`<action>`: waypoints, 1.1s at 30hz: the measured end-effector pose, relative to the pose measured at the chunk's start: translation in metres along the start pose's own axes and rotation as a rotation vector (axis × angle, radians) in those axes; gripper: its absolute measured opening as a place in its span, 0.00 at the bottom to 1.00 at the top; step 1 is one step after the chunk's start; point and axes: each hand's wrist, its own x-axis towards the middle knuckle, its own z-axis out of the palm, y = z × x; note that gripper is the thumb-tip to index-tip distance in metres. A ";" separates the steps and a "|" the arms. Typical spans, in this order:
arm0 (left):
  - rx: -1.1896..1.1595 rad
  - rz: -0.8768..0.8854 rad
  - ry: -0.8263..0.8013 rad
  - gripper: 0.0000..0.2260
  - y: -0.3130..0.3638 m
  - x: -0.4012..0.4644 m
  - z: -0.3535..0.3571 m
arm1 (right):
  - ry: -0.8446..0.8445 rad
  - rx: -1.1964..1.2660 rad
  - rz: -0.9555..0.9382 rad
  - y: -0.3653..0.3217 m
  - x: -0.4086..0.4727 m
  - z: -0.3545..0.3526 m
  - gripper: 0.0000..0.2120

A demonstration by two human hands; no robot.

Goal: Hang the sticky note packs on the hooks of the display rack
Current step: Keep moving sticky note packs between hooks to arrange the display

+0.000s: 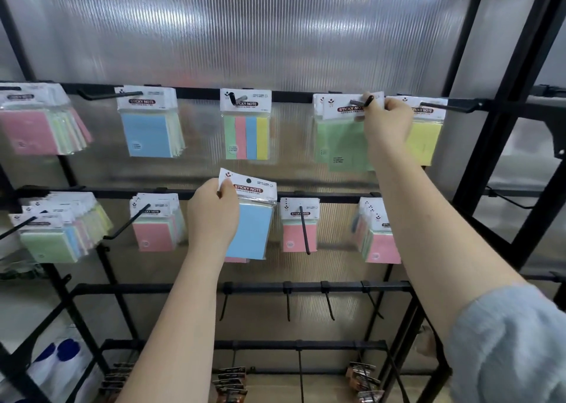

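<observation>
My left hand (pixel 213 211) grips a blue sticky note pack (pixel 252 219) by its left edge, in front of the middle rail of the black display rack (pixel 306 97). My right hand (pixel 386 122) pinches the white header card of a green sticky note pack (pixel 344 142), whose hole sits on a top-row hook (pixel 363 101). Behind it hangs another green pack. More packs hang along the top row: a pink-fronted stack, a blue pack (pixel 150 124), a four-colour striped pack (pixel 246 125) and a yellow pack (pixel 424 134).
The middle row holds pink, green and mixed packs (pixel 298 225) on angled hooks. Bare hooks (pixel 288 303) hang from the third rail. Brown packaged items (pixel 229 382) hang on the bottom rail. A ribbed translucent panel backs the rack. Black frame posts stand at the right.
</observation>
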 end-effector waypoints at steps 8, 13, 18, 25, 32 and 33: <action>0.034 0.009 0.062 0.16 -0.005 0.015 -0.005 | 0.031 -0.031 0.082 0.014 0.022 0.026 0.15; 0.044 0.010 0.074 0.16 -0.008 0.019 -0.013 | 0.073 0.001 0.108 0.013 0.023 0.032 0.06; 0.037 0.015 0.076 0.15 -0.008 0.018 -0.024 | 0.145 -0.017 0.042 0.019 0.010 0.036 0.08; 0.004 0.024 0.083 0.17 -0.018 0.022 -0.051 | 0.156 0.062 0.085 0.031 -0.035 0.046 0.14; -0.002 0.033 0.085 0.17 -0.039 0.026 -0.098 | 0.150 0.124 0.148 0.048 -0.121 0.058 0.18; 0.003 0.027 0.082 0.17 -0.042 0.025 -0.106 | 0.146 0.125 0.157 0.051 -0.133 0.060 0.17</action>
